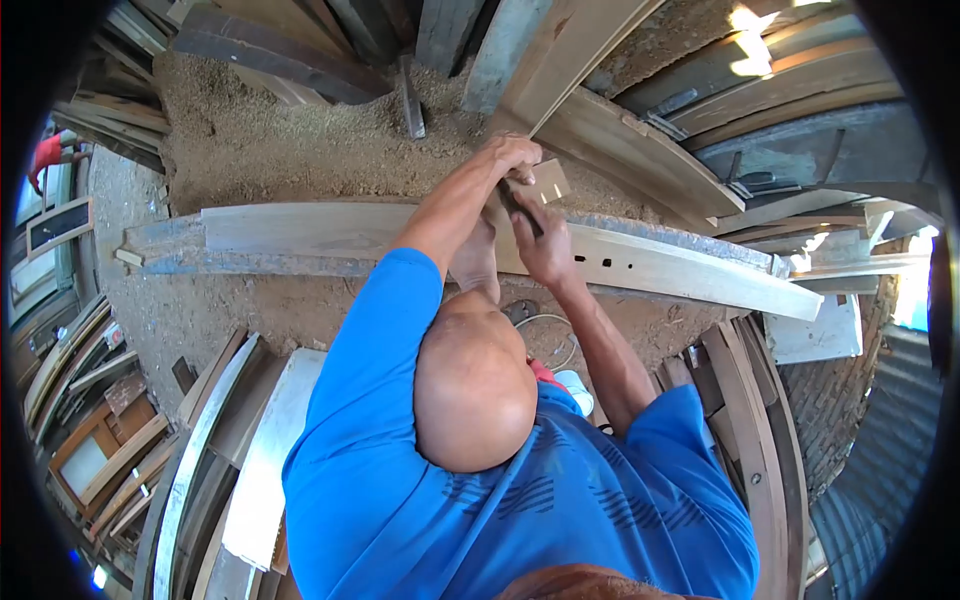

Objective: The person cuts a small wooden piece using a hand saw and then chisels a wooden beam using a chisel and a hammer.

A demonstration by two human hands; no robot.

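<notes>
My left hand (515,158) is closed above a long pale board (690,265), beside a small light-brown block (550,184). What its fingers grip is too hidden to tell. My right hand (547,245) is wrapped round a dark tool (517,207), just nearer to me and slightly right of my left hand. Several small dark holes show in the board to the right of my right hand. The pale board lies on a worn, bluish plank (165,250). A bare foot (475,260) rests on the board under my left forearm, below my bent knee.
Planks (630,150) lean at the upper right, and stacked boards (765,430) stand at the lower right. More timber, with a white board (275,460), is at the lower left. Sawdust (300,140) covers the ground behind the plank. A person in red (48,155) is at the far left.
</notes>
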